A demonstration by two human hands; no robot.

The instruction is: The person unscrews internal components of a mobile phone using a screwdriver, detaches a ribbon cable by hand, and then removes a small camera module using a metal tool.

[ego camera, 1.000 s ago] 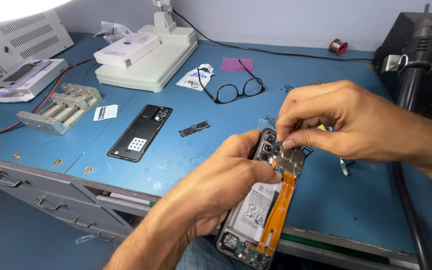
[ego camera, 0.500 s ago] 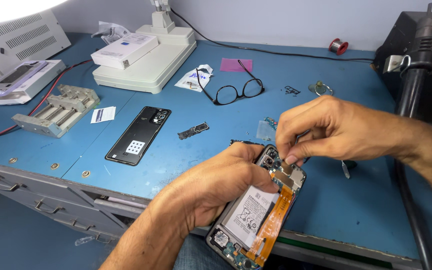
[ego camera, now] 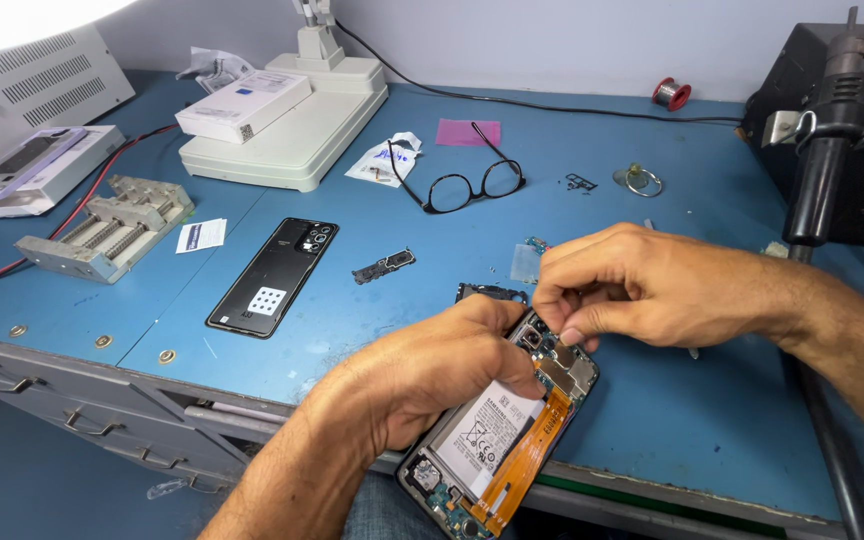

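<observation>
A broad blue workbench [ego camera: 372,300] with a grey metal drawer front is carrying everything here. At its back left a cream-coloured flat machine base [ego camera: 292,130] is standing with a white box on top, and at the far right a black hot-air station [ego camera: 832,120] is holding its wand upright.

Over the near edge, the opened black smartphone with exposed battery and orange flex ribbon [ego camera: 497,440] is lying tilted, its long axis running from the person's lap up and to the right, its camera end towards the bench. The left hand [ego camera: 432,375] is gripping the phone from its left side, fingers closed around the frame, thumb pressing near the top. The right hand [ego camera: 632,285] is coming in from the right and sitting directly above the camera end; its thumb and forefinger are pinched together, but whether some small part is between them I cannot tell. The right hand is the nearer one to the upper board.

Farther left, a glossy black phone back cover [ego camera: 274,276] is lying flat, well apart. Black-rimmed spectacles [ego camera: 472,183] are resting beyond. A small dark bracket piece [ego camera: 384,266] is lying between the cover and the hands, and nothing is blocking the pinching fingers.
</observation>
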